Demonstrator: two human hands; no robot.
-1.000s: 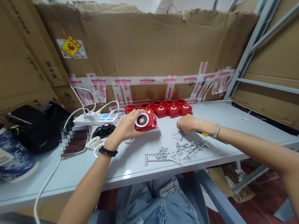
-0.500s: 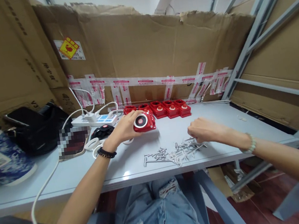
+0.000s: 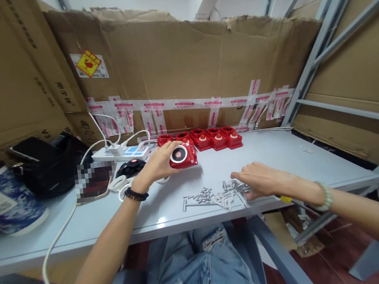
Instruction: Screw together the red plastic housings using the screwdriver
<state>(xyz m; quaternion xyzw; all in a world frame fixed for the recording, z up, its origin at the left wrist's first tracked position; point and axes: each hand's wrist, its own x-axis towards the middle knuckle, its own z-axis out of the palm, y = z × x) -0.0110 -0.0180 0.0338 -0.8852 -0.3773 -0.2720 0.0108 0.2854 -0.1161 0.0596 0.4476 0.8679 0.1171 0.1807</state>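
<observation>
My left hand (image 3: 160,164) is wrapped around a red device (image 3: 188,156) with a white ring and a dark round centre on its face. It tilts the device toward me above the table. My right hand (image 3: 258,180) reaches down over the right end of a pile of small metal parts (image 3: 228,192). Its thumb and forefinger are apart, with silvery pieces lying between and under them. Screws (image 3: 203,195) and an L-shaped metal rod (image 3: 197,204) lie left of the pile, with a few thin white bits mixed in.
Several red housings (image 3: 217,139) stand in a row against the taped cardboard (image 3: 180,69). On the left are a power strip (image 3: 122,153) with cables, a black object (image 3: 130,167), a phone (image 3: 96,183), a black bag (image 3: 51,168) and a large cup (image 3: 6,201). Metal framing (image 3: 322,38) rises at right.
My right hand has come down and slightly nearer to me onto the metal parts, its curled fingers spreading. My left hand keeps the red device in nearly the same place.
</observation>
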